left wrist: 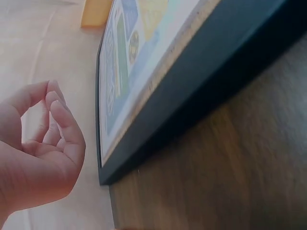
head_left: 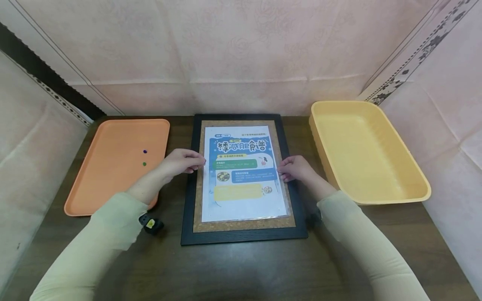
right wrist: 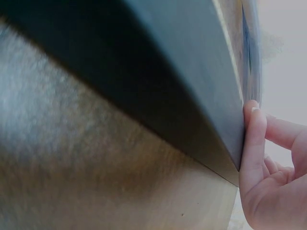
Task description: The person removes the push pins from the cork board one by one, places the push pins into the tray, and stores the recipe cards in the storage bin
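Observation:
A blue-and-white printed poster in a clear sleeve (head_left: 241, 211) lies over a corkboard (head_left: 241, 227) with a black frame (head_left: 244, 240). My left hand (head_left: 182, 161) pinches a small dark purple thing, like a pushpin, at the poster's left edge; the fingertips mostly hide it. In the left wrist view, thumb and index fingertip of the left hand (left wrist: 53, 139) meet. My right hand (head_left: 296, 167) pinches the poster's right edge between thumb and fingers. In the right wrist view the right hand (right wrist: 273, 167) lies against the frame's side, fingertips at the sleeve's edge.
An orange tray (head_left: 109, 167) on the left holds a small blue pin (head_left: 144, 151) and a small green pin (head_left: 144, 164). To the right stands a deep yellow bin (head_left: 370, 154). Pale patterned cloth (head_left: 241, 50) hangs behind the dark wooden table (head_left: 233, 271).

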A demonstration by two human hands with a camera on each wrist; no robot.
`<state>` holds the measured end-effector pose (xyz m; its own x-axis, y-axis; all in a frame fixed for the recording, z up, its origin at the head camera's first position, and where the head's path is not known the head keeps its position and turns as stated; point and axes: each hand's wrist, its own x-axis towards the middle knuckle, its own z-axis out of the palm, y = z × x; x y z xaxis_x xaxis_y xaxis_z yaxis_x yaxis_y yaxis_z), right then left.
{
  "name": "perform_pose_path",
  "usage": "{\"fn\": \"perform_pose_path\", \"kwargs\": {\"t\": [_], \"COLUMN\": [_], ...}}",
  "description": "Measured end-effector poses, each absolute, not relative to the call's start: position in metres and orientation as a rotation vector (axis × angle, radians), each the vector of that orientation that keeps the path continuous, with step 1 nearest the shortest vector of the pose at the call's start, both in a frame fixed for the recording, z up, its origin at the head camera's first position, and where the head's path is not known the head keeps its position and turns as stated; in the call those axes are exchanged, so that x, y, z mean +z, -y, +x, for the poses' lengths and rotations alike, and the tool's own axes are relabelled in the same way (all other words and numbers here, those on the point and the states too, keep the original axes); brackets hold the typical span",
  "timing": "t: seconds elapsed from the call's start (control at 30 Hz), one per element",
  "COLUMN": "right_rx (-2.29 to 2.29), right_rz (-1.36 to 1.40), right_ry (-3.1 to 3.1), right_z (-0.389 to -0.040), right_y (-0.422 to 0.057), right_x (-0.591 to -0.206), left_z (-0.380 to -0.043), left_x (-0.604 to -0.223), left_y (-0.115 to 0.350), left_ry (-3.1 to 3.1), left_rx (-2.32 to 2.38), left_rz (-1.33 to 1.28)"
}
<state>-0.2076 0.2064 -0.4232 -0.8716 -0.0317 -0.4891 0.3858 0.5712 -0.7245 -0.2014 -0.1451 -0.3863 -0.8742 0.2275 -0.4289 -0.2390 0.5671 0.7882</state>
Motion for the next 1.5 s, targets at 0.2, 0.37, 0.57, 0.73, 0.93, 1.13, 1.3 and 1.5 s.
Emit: {"fn": "perform_pose_path", "kwargs": {"t": [0.2, 0.37, 0.57, 0.73, 0.93, 1.13, 1.3, 1.5], "right_rx": [-1.236, -1.240, -1.226, -1.219, -1.214, -1.209, -1.188, -1.225], "right_rz": [0.286, 0.287, 0.305, 0.310, 0.289, 0.280, 0.270, 0.255], "right_ry": [-2.359, -2.356, -2.358, -2.363, -2.361, -2.334, -2.317, -2.292], "right_z": [-0.206, -0.206, -0.206, -0.207, -0.207, -0.208, -0.208, -0.202], "right_y": [-0.206, -0.206, -0.207, -0.207, -0.206, -0.208, -0.208, -0.198], "right_x": [-0.423, -0.422, -0.422, -0.423, -0.423, -0.422, -0.418, -0.411], "left_z": [-0.199, -0.194, -0.189, -0.185, -0.179, -0.169, -0.164, -0.161], "left_x": [-0.384, -0.382, -0.383, -0.387, -0.391, -0.393, -0.397, -0.401], "left_y": [0.168, 0.189, 0.211, 0.226, 0.241, 0.256, 0.269, 0.280], "left_ry": [-2.311, -2.314, -2.310, -2.271, -2.269, -2.275, -2.217, -2.180], "left_rx": [1.273, 1.299, 1.343, 1.408, 1.423, 1.418, 1.479, 1.506], "left_rz": [-0.028, -0.033, -0.084, -0.127, -0.152, -0.184, -0.240, -0.275]}}
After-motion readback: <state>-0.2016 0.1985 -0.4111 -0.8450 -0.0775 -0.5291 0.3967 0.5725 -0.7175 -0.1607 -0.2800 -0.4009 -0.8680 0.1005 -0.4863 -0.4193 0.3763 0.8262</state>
